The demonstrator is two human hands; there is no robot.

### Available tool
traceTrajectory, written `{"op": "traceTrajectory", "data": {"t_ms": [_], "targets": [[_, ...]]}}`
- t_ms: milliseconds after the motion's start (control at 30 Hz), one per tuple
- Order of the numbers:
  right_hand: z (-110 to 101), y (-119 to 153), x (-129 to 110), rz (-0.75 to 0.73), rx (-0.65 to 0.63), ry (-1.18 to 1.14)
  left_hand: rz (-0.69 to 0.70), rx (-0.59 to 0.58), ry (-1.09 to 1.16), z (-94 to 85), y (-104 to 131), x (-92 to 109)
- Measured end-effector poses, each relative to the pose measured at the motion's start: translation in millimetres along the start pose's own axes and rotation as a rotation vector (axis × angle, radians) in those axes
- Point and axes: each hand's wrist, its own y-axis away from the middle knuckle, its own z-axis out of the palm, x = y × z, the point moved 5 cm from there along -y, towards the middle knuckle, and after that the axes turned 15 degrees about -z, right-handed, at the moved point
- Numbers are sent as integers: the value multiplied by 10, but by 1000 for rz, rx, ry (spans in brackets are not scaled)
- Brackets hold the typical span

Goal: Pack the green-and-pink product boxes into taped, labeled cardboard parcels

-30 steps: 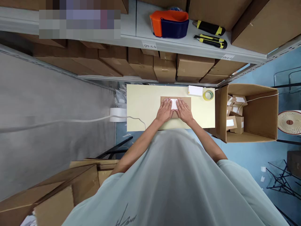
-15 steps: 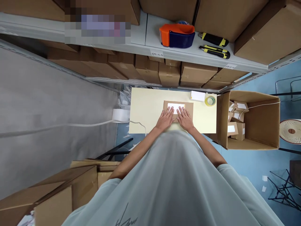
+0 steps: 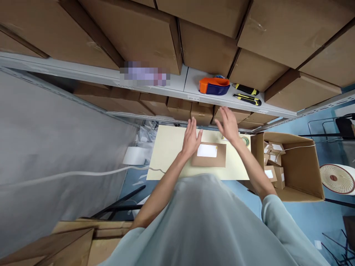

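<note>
A flat brown cardboard box (image 3: 212,162) with a white label (image 3: 207,150) lies on the pale yellow table (image 3: 168,147). Raised above the box's left edge, my left hand (image 3: 190,138) has its fingers extended and holds nothing. My right hand (image 3: 228,123) is lifted beyond the box's far right side, fingers stretched and thumb apart, also with nothing in it. Partly behind my right forearm, a roll of tape (image 3: 245,140) sits at the table's right. A white box there is mostly hidden by my right hand.
Above the table, a shelf (image 3: 177,79) carries cartons, an orange and blue tape dispenser (image 3: 215,86) and yellow-black cutters (image 3: 247,99). At right stand a large open carton (image 3: 303,170) holding small parcels and a fan (image 3: 337,178). A cable (image 3: 83,173) crosses at left.
Both hands have lifted off the labelled box and moved up and apart, the right one farther out over the table's far side. The view has tilted upward, showing more of the upper shelf.
</note>
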Motion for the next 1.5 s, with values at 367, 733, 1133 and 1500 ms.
{"op": "traceTrajectory", "data": {"t_ms": [367, 733, 1133, 1500], "targets": [[-282, -1564, 748, 15, -152, 139, 164, 67, 112, -270, -1557, 998], [-449, -889, 209, -132, 30, 47, 117, 158, 145, -515, -1140, 924], [-625, 1100, -1066, -122, 102, -112, 160, 24, 229, -1042, 986, 841], [-636, 1304, -1384, -145, 84, -189, 326, 5, 99, -1388, 1251, 856]]}}
